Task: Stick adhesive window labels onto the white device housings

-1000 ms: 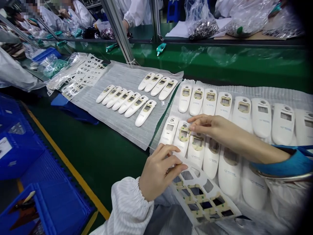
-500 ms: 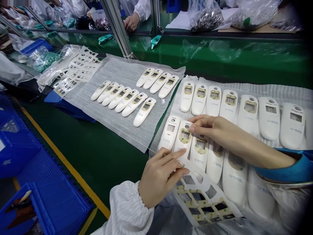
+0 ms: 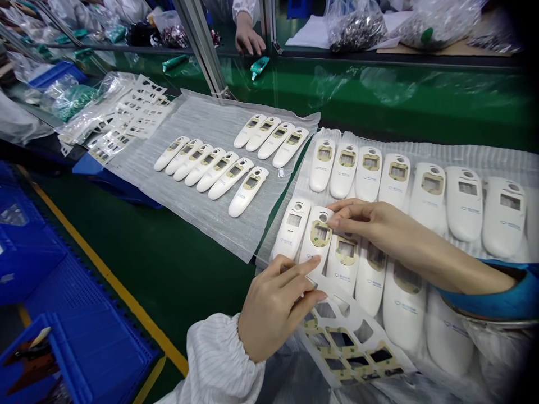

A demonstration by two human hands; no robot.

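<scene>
My left hand (image 3: 278, 303) is closed on a sheet of adhesive stickers (image 3: 357, 331), pinched at its upper left corner. My left index fingertip rests on the lower part of a white plastic housing (image 3: 315, 247), which looks like a handheld thermometer shell. On that shell, a tan adhesive sticker (image 3: 319, 233) surrounds the display window. The thumb and index finger of my right hand (image 3: 357, 216) are pinched together at the sticker's upper right edge. Left of it lies a shell (image 3: 290, 230) with a bare window, and to its right a shell with a sticker (image 3: 344, 255).
Behind my hands runs another row of shells (image 3: 370, 174). More shells (image 3: 210, 168) lie on the grey foam sheet (image 3: 189, 219) to the left, beside used sticker sheets (image 3: 130, 112). Blue crates (image 3: 96, 348) stand at lower left. Across the green belt (image 3: 379, 101), another person's hand (image 3: 248, 39) shows.
My hands have hardly moved, staying at the same shell and sticker. Across the belt, the other person's hand has shifted right, near a green-capped item that has moved slightly left.
</scene>
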